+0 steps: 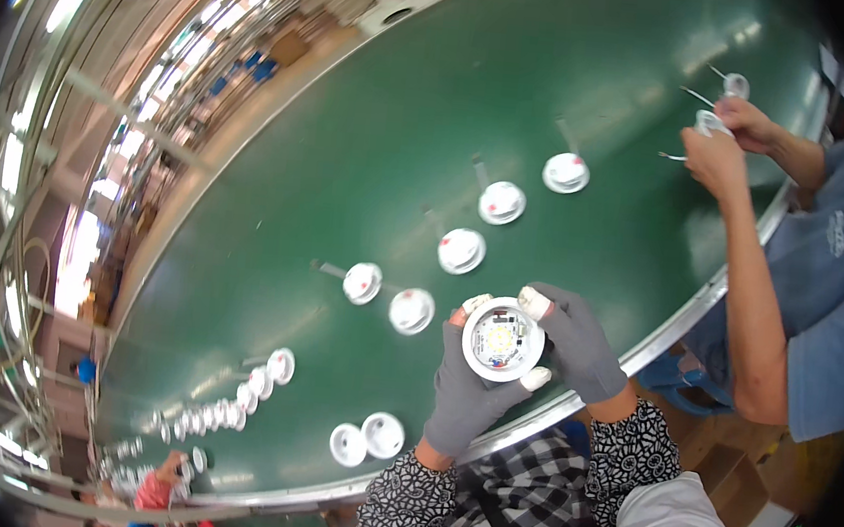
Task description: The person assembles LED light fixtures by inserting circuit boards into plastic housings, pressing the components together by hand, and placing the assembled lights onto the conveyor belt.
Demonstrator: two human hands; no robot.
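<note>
Both gloved hands, left hand (466, 388) and right hand (581, 343), grip one open round lamp housing (503, 339), while similar white housings (460, 251) lie along the green belt (353, 137) farther away, untouched.

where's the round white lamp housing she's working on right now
In the head view, the round white lamp housing sits low and right of centre, held between the left hand and right hand over the green table's near edge.

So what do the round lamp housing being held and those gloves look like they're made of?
The round lamp housing looks like glossy white moulded plastic: smooth rim, uniform colour. The gloves on the left hand and right hand look like grey knitted fabric, matte, with open fingertips.
</note>
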